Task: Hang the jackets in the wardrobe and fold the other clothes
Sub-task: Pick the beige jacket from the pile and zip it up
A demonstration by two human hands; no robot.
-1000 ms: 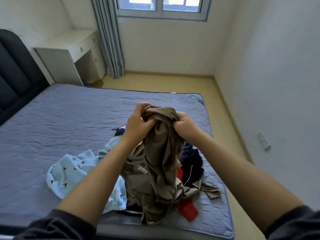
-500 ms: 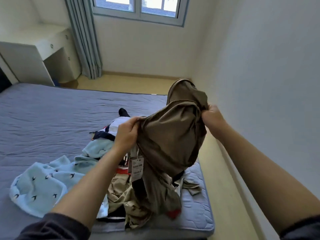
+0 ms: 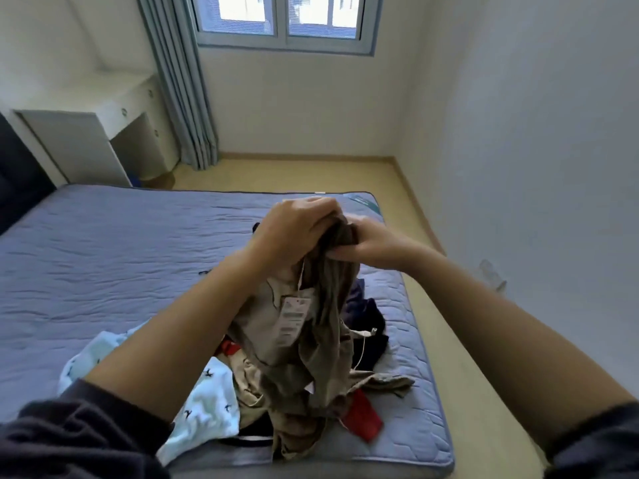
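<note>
I have both hands up in front of me over the near corner of the bed. The left hand and the right hand are side by side, almost touching, and the fingers of both are curled tight round the bunched top edge of a khaki garment. It hangs down from that grip in a twisted column. Its lower part is bunched on the pile of clothes below, so it is lifted but not clear of the heap. A white shop tag dangles on a thread against its front.

Round its foot lie a pale blue bird-print garment to the left, a red piece at the near right, and a navy garment with a white cord just behind it. All of them are unfolded.

I judge this as the sorting step, early in the job: one item picked out, nothing folded, and no wardrobe in view. I cannot tell from this bundle whether the khaki piece is a jacket. The next move calls for spreading my hands apart along the top edge to find a collar or shoulders. I should lift high enough that the hem comes off the pile without dragging the red piece along.
</note>
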